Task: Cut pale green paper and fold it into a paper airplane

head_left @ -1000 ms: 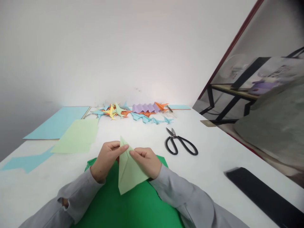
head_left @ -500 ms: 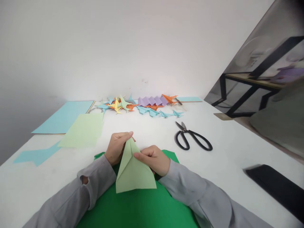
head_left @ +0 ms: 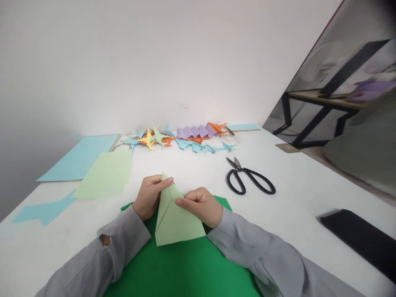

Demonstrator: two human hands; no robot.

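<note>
A light green sheet of paper (head_left: 179, 225), folded to a point at its top, is held between both hands over a green cloth (head_left: 182, 272). My left hand (head_left: 151, 194) pinches it near the pointed tip, thumb on the front face. On the right edge, my right hand (head_left: 202, 205) grips the paper with its thumb pressed on the front, beside the crease lines. The fingers behind the paper are hidden. Black-handled scissors (head_left: 241, 170) lie on the white table to the right of my hands, blades apart.
Light green sheets (head_left: 107, 173), a blue sheet (head_left: 80, 159) and a blue paper scrap (head_left: 43, 209) lie at the left. Folded paper figures (head_left: 151, 138) and a pleated purple paper (head_left: 194, 132) line the wall. A black flat object (head_left: 359, 239) sits at the right.
The left thumb has slid down slightly, so the paper's tip now shows above it. The paper has turned a little, its lower edge rising at the right. The view has shifted slightly.
</note>
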